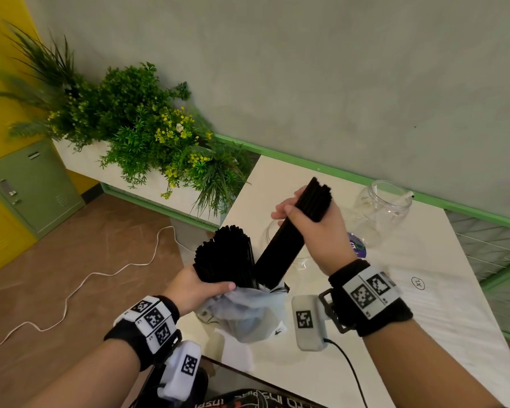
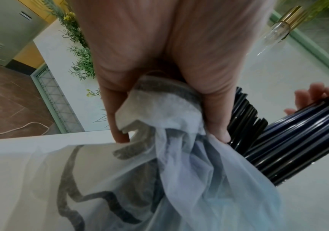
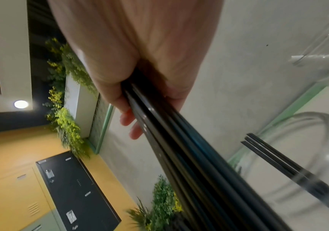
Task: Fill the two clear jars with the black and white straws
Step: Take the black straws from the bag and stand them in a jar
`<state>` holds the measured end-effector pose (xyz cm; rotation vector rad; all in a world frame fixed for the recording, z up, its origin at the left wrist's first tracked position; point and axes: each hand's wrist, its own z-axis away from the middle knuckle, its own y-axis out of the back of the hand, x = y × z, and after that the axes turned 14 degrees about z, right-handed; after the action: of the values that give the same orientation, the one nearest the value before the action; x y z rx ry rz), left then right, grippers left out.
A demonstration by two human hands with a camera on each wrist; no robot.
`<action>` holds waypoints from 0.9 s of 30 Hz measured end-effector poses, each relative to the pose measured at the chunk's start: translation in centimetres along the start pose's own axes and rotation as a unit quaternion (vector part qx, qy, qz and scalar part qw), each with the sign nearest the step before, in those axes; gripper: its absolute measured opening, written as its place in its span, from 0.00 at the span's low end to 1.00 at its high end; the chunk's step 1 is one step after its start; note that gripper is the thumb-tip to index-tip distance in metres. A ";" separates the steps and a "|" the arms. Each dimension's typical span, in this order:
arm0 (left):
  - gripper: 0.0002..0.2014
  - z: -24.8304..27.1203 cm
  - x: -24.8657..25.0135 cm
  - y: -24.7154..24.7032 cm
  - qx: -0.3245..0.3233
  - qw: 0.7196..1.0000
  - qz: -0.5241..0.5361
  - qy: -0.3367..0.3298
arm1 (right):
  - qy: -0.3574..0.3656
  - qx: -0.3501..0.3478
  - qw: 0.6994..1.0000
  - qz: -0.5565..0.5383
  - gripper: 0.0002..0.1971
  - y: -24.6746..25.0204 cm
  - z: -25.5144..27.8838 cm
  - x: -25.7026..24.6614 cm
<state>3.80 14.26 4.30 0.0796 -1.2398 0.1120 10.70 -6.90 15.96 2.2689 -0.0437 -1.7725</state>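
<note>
Left hand [image 1: 199, 285] grips bagged straws [image 1: 226, 256]; right hand [image 1: 321, 231] grips another bundle [image 1: 280, 251].

Left hand [image 1: 199, 285], low and near the body, fingers curled around a bundle of black straws [image 1: 226, 257] and the gathered bag [image 1: 245, 313] mouth. Right hand [image 1: 315, 231], raised farther forward (back of hand toward the head camera), grips a second, tilted straw bundle [image 1: 289, 237]. Both wrists wear marker bands.
</note>
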 end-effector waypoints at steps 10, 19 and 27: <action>0.47 -0.4 -0.2 0.3 -0.011 1.000 -0.007 0.017 | 0.049 0.095 0.994 0.021 0.34 0.1 -2.0 -1.1; 0.41 -0.3 0.2 0.3 -0.003 1.000 -0.022 0.017 | 0.091 0.198 0.976 -0.019 0.30 3.2 -4.5 -2.4; 0.26 -0.2 0.0 0.0 0.007 0.999 -0.045 0.023 | 0.076 0.256 0.962 0.051 0.30 1.7 -5.1 2.2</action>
<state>4.02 14.32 4.27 0.1435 -1.1886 0.0437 16.34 -8.00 15.38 2.6840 -0.6474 -1.6700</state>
